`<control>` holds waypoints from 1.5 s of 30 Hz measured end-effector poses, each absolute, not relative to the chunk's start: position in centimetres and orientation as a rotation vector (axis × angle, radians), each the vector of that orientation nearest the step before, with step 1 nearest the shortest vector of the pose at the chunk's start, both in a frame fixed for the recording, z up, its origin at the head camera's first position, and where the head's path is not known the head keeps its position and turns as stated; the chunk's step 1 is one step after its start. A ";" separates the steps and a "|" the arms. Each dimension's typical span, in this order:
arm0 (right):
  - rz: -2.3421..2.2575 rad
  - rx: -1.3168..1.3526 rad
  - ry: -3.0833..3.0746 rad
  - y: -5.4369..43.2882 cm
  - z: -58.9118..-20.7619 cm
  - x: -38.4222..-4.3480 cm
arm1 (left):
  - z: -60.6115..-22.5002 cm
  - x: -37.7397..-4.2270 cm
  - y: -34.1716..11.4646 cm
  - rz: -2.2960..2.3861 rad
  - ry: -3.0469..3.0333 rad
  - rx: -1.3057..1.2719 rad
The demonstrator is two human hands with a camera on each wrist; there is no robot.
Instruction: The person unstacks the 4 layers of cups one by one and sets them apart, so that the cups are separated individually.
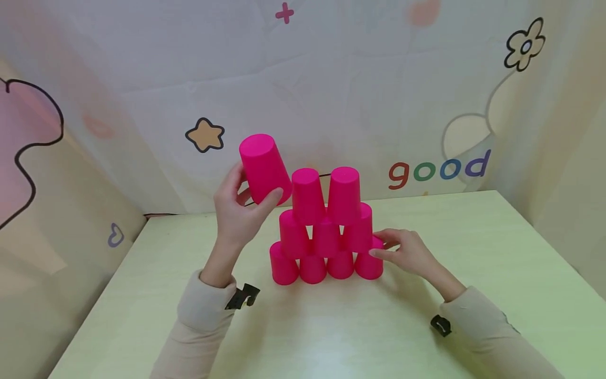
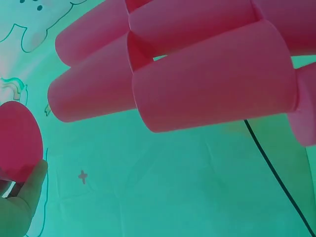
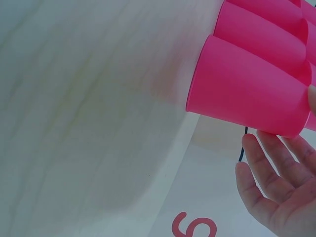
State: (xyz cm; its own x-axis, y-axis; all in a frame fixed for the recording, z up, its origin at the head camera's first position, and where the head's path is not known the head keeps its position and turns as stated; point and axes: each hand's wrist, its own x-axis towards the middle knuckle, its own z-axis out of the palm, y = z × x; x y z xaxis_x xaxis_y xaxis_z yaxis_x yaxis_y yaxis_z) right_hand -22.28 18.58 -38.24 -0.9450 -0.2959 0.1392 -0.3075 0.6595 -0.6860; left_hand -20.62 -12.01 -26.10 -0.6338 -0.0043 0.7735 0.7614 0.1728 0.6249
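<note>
Gripping a tilted pink cup [image 1: 262, 167] in the left hand [image 1: 238, 218], beside the top of the cup pyramid [image 1: 326, 241]; resting the relaxed right hand [image 1: 411, 253] at the bottom-right cup [image 1: 371, 267]. Seemingly topping off, needing next a levelling and lowering across both top cups [image 1: 309, 199].

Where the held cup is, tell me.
In the head view, the cup is in the left hand, left of both top cups, right of the star.

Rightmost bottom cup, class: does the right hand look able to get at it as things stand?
Probably yes: the right hand is at the outer side of the rightmost bottom cup, with nothing between. The middle-row cup resting partly on it may hinder lifting.
</note>
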 end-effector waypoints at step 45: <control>1.189 0.510 -2.847 18.5 -38.3 -22.4 | -34.7 -22.5 -22.1 -1.339 -2.308 -0.291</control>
State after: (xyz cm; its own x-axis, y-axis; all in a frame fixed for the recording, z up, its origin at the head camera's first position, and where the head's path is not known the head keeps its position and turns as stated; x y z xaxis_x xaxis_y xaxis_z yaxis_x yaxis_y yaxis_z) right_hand -22.38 18.52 -38.29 -0.9467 -0.2917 0.1367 -0.3023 0.6576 -0.6900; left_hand -22.50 -22.13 -34.68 -0.8749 -0.0432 0.4823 0.3973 0.5055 0.7659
